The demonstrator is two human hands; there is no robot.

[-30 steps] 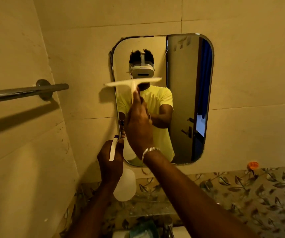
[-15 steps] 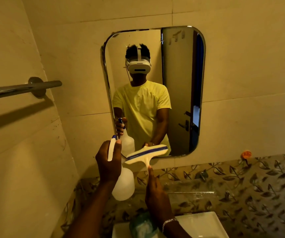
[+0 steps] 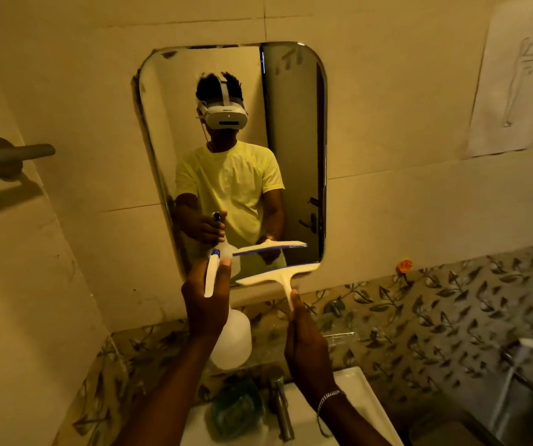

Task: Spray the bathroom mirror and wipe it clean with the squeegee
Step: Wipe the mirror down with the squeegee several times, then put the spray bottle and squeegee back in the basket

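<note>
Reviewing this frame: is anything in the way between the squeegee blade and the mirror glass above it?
Nothing visible blocks it. The squeegee, held in the right hand, sits at the bottom edge of the mirror with bare glass above. The spray bottle in the left hand is off to the blade's left, not in its upward path.

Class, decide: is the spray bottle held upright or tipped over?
Upright. The left hand grips the spray bottle at its neck, nozzle on top, round body hanging below.
</note>
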